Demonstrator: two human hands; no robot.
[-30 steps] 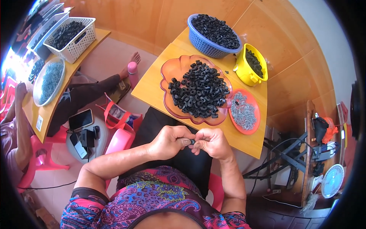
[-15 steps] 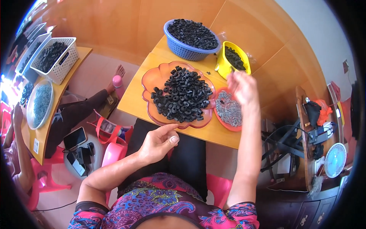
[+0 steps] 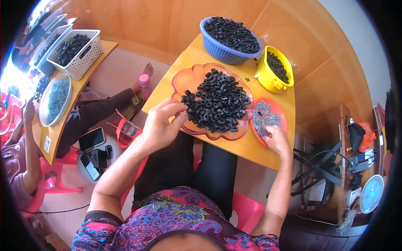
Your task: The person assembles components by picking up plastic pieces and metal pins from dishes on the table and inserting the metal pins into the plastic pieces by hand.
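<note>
My left hand (image 3: 161,125) is at the left edge of a heap of small ridged black plastic pieces (image 3: 217,100). Its thumb and forefinger are a little apart, fingertips against the outermost pieces. The heap lies in an orange, translucent, scallop-edged tray (image 3: 181,80). My right hand (image 3: 278,141) reaches into a round red-orange dish (image 3: 281,109) at the tray's right. Its fingers are pinched together among small silvery metal pieces (image 3: 263,117); whatever is between the tips is too small to make out.
Behind the tray stand a blue basket (image 3: 226,55) and a yellow tub (image 3: 268,79), both holding black pieces. At the left, a person's arm (image 3: 29,146) is beside another table with a white basket (image 3: 90,62) and an oval bowl (image 3: 43,111). A fan (image 3: 372,193) is at far right.
My right hand has come down from beside the yellow tub into the dish of metal pieces. My left hand has moved up from the tray's front edge to the black heap. The view has shifted.
</note>
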